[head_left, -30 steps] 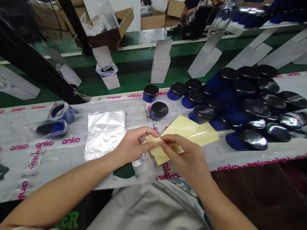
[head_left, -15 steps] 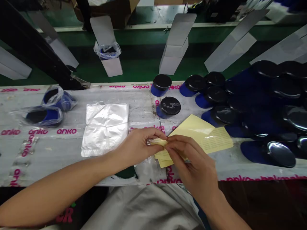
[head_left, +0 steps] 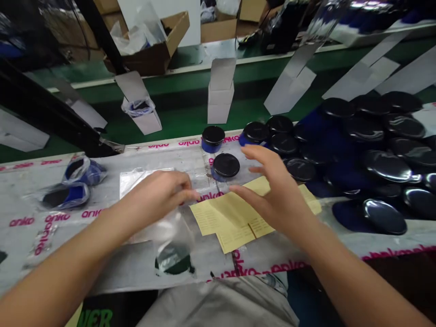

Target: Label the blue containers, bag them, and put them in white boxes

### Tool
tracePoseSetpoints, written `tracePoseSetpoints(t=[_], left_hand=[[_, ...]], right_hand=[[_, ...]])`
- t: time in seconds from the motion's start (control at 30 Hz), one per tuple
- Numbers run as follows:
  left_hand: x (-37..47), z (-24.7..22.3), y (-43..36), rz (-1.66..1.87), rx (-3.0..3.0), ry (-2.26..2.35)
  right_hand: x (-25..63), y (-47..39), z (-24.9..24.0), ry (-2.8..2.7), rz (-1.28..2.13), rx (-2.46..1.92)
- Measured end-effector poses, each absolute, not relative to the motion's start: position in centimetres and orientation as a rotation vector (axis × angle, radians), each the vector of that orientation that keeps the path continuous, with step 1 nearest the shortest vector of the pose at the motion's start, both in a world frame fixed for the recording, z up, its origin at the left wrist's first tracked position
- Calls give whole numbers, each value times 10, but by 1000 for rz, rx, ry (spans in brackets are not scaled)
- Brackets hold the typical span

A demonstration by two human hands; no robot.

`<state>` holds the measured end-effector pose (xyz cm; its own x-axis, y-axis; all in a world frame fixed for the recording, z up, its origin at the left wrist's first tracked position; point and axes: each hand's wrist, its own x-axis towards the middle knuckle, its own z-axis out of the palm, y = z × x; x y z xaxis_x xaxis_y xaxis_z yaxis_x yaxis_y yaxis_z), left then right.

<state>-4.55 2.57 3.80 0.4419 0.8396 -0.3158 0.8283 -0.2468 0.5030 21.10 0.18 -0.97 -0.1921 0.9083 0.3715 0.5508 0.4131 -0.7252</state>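
Note:
My right hand [head_left: 272, 181] is open, thumb and fingers spread. It hovers over the yellow printed sheets [head_left: 235, 213], just right of a blue cylinder with a glossy black round top [head_left: 226, 165], and I see no contact. My left hand [head_left: 166, 190] is curled, thumb and fingers close together; whatever it grips is hidden and blurred. Below it a clear plastic bag [head_left: 175, 231] reaches down over a dark green patch; whether the fingers hold it I cannot tell. A stack of clear bags [head_left: 131, 179] lies partly under my left forearm.
Many more blue cylinders with black tops [head_left: 384, 165] crowd the right side. Two bagged blue pieces [head_left: 64, 195] lie at left. Beyond the table edge, open white boxes [head_left: 220, 97] stand along a green surface; one box [head_left: 147, 122] holds a bagged piece. A black post slants at left.
My hands have separated, and the small folded yellow piece between them is out of sight. The right hand has opened and risen toward the cylinders; the left has moved left. The view has shifted.

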Motion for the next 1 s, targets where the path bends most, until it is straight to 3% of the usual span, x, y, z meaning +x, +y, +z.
tracePoseSetpoints(t=[0.13,0.37,0.57,1.0], left_hand=[[-37,35,51,-78,2361,1438],[-12,-4,46,519,1955,1118],[-6,-24,34,729,1819,952],[-13,-24,37,650,1733,917]], right_hand=[[202,27,-15,-2025,652,-1240],[187,12,-27,-1792,699,-1203],[199,-9,-11,-1461,1140,-1115],[190,-15,-9,-1634,959,-1412]])
